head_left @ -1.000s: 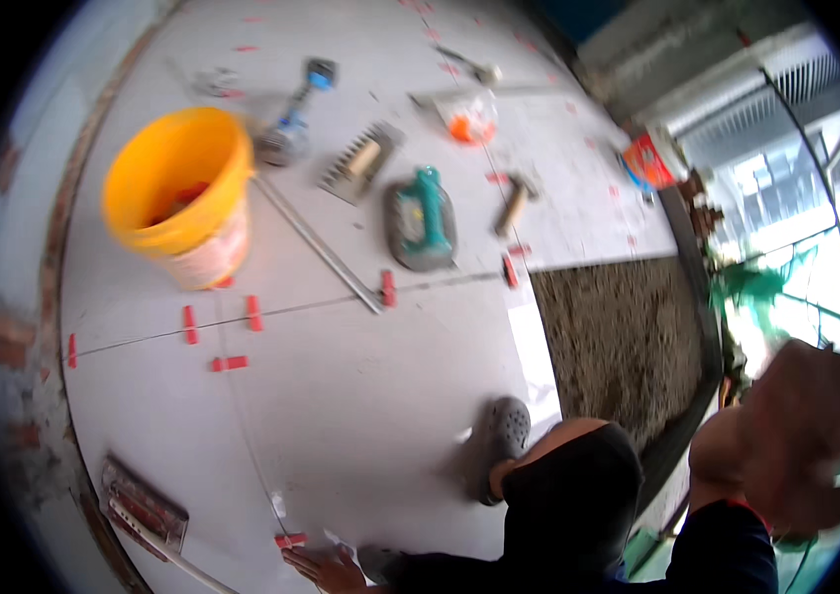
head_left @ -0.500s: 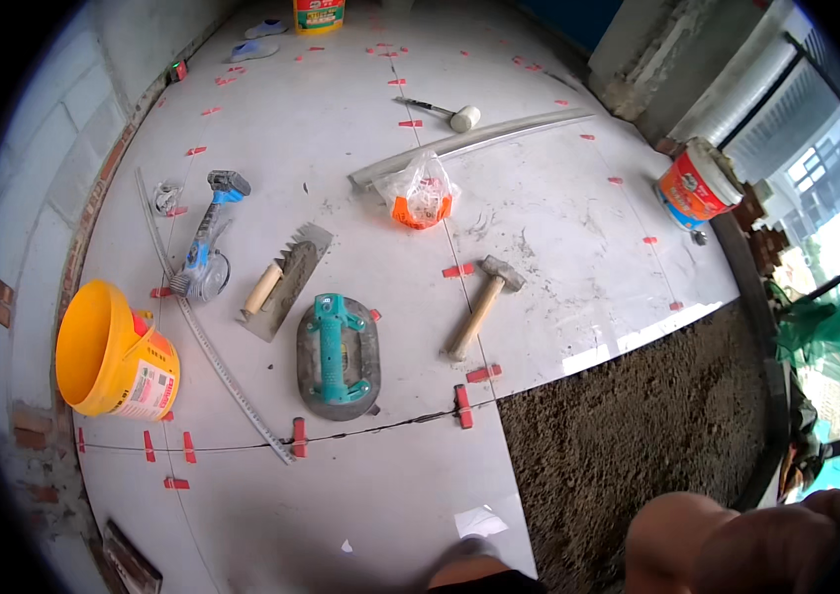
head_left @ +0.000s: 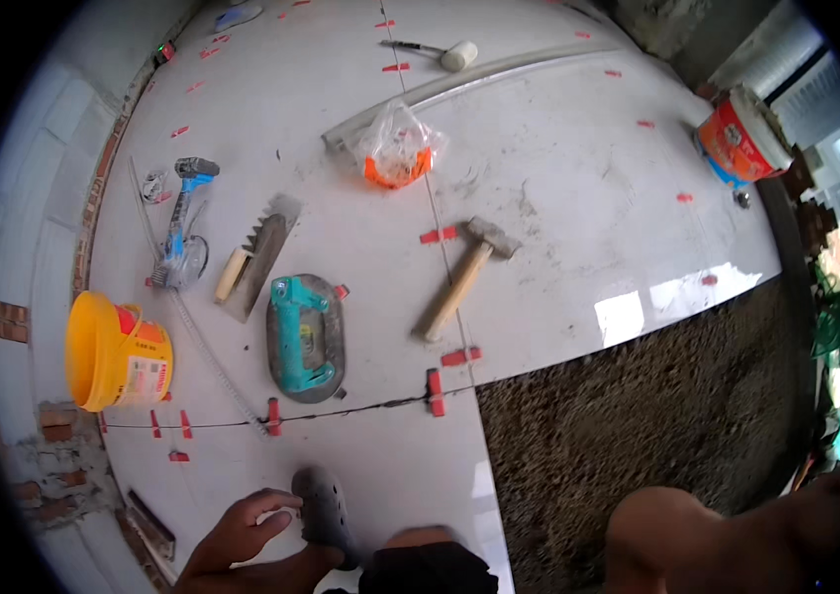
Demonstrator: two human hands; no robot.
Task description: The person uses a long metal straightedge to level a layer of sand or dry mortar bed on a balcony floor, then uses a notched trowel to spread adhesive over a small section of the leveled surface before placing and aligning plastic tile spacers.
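Note:
My left hand (head_left: 249,530) hangs over the pale tile near the lower edge. Its fingers are loosely bent, with a gap between thumb and forefinger and nothing visible in them. Beside it is a grey clog (head_left: 324,510) on a foot. Farther off lie a suction cup lifter (head_left: 289,337) with a teal handle, a notched trowel (head_left: 253,265) and a wooden-handled hammer (head_left: 461,285). At the lower right are a bare knee (head_left: 659,530) and a dark, blurred limb; my right hand cannot be made out there.
A yellow bucket (head_left: 148,361) stands by the left wall near a blue cordless tool (head_left: 182,223). Red wedges mark the tile joints. A plastic bag (head_left: 400,153), metal straightedge (head_left: 499,74) and white-headed mallet (head_left: 459,55) lie beyond. Rough mortar (head_left: 628,426) borders the tiles; a red-and-white bucket (head_left: 741,139) stands far right.
My left hand and the clog have come into view at the bottom. The view has tilted down, so the far bucket has left the picture. The tools keep their places on the tiles.

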